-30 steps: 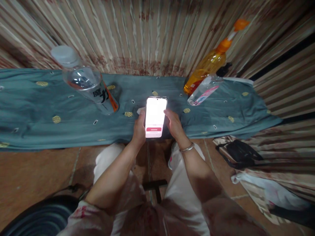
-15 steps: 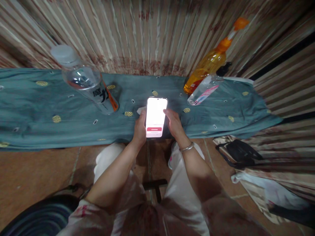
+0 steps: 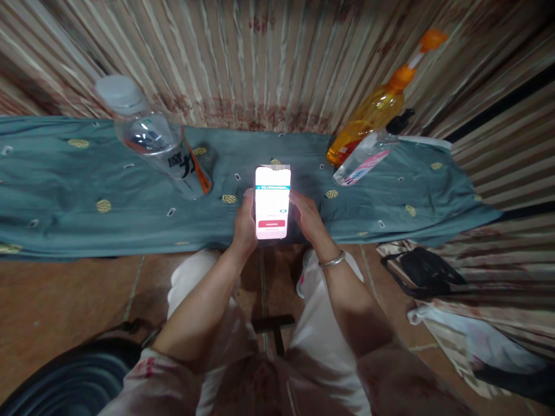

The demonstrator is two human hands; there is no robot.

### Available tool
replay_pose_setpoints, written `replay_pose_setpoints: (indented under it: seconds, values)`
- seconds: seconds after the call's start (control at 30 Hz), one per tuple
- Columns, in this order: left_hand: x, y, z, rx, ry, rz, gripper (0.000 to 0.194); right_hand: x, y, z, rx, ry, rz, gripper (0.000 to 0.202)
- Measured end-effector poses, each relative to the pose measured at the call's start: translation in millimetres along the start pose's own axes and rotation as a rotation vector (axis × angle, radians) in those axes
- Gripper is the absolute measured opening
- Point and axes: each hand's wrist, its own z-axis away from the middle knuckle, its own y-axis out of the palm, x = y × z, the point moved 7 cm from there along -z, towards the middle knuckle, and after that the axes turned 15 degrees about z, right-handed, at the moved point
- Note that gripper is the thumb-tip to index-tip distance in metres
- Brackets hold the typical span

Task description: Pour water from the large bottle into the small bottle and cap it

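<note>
A phone (image 3: 272,203) with a bright white screen, a blue band and a red button stands upright in view over the near edge of the green cloth. Around its left side my left hand (image 3: 246,225) is closed, thumb along the edge. My right hand (image 3: 307,218) grips the right side, its thumb at the screen's edge. The fingers behind the phone are hidden. A silver bracelet (image 3: 332,260) circles my right wrist.
On the green cloth (image 3: 143,222) a large clear bottle (image 3: 162,153) stands at left. An orange pump bottle (image 3: 366,121) and a smaller clear bottle (image 3: 363,159) stand at right. A pleated curtain (image 3: 243,63) hangs behind; a black bag (image 3: 427,268) lies lower right.
The phone's screen now shows a blue band and a small blue mark above the red button. My right thumb has moved off the screen to its edge.
</note>
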Motion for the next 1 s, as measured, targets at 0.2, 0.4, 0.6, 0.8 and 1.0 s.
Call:
replay_pose_setpoints:
  seconds: [0.2, 0.4, 0.6, 0.8, 1.0]
  values:
    - [-17, 3.2, 1, -0.038, 0.108, 0.009, 0.054, 1, 10, 12, 0.135, 0.106, 0.038, 0.038]
    - [-18, 3.6, 0, 0.004, 0.107, -0.012, 0.059, 5, 15, 15, 0.178, 0.061, 0.057, 0.032]
    - [-18, 3.3, 1, -0.006, 0.139, -0.057, 0.059, 3, 17, 13, 0.179, 0.044, 0.101, 0.038]
    - [-18, 3.4, 2, -0.03, 0.138, -0.066, 0.055, 4, 17, 12, 0.174, 0.033, 0.117, 0.04]
    - [-17, -2.2, -2, 0.003, 0.111, -0.095, 0.061, 4, 17, 13, 0.179, 0.032, 0.155, 0.038]
